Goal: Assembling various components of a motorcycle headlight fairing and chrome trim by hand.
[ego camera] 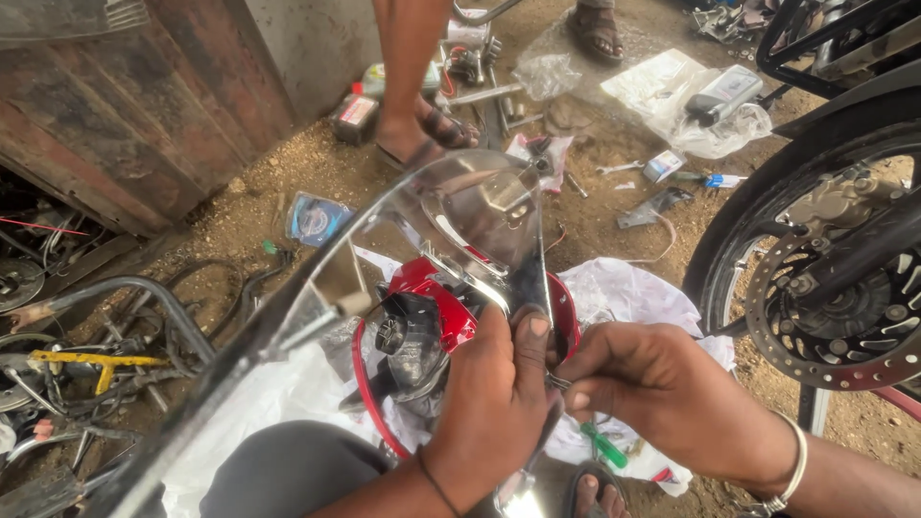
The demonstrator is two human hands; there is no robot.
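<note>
A red round lamp shell with a clear see-through shield (451, 288) is held up in the middle of the view, over a white plastic sheet (633, 297) on the dirt ground. It is gripped by the left hand (494, 403), whose fingers are wrapped around its lower edge with the thumb (531, 345) pressed flat on the rim. The right hand (652, 384) is set at 3 o'clock from the shell, and its fingertips are pinched narrow on something small at the rim; what it is cannot be told. A small part seems to be getting fitted to the rim just now. A steady grip and a careful turn of the fingertips are likely called for next. A green-handled screwdriver (606, 447) lies at 5 o'clock. A black motorbike wheel with a metal brake disc (825, 288) stands at 3 o'clock. Another person's sandalled foot (427, 129) is seen at 12 o'clock.
</note>
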